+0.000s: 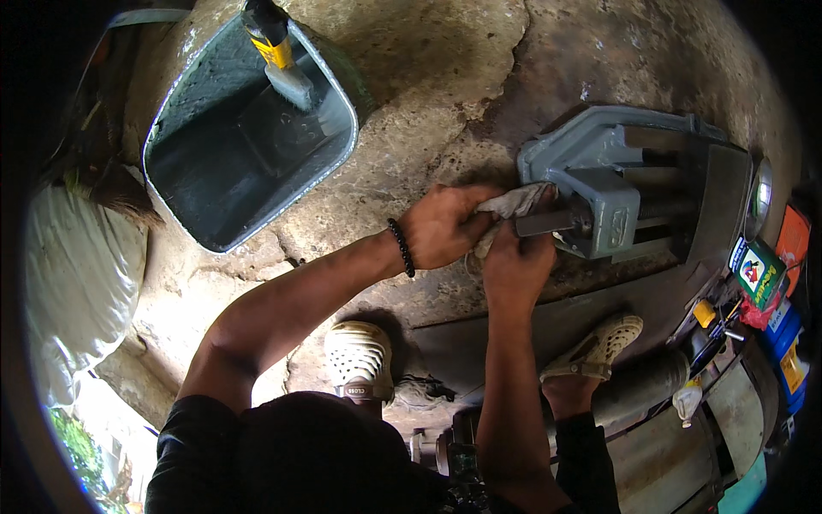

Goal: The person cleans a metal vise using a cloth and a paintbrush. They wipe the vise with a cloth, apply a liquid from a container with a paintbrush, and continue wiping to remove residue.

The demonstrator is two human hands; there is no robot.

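A grey-painted machine vise (612, 214) lies on the stained concrete floor to the right. A flat dark metal bar (543, 224) juts from its near-left end toward my hands. Beside this bar, a crumpled pale rag (514, 202) is bunched between my two hands. My left hand (435, 227), with a black bead bracelet on its wrist, pinches the rag from the left. Fingers curled, my right hand (520, 264) is closed on the rag's lower part just under the bar; its fingertips are partly hidden.
A cut-open tub (248, 237) coated in grey paint stands at upper left, a paintbrush (289, 73) leaning inside. White sacking (86, 283) lies at far left. A metal sheet (462, 343) lies by my shoes (358, 353). Tins, including a green can (758, 272), crowd the right edge.
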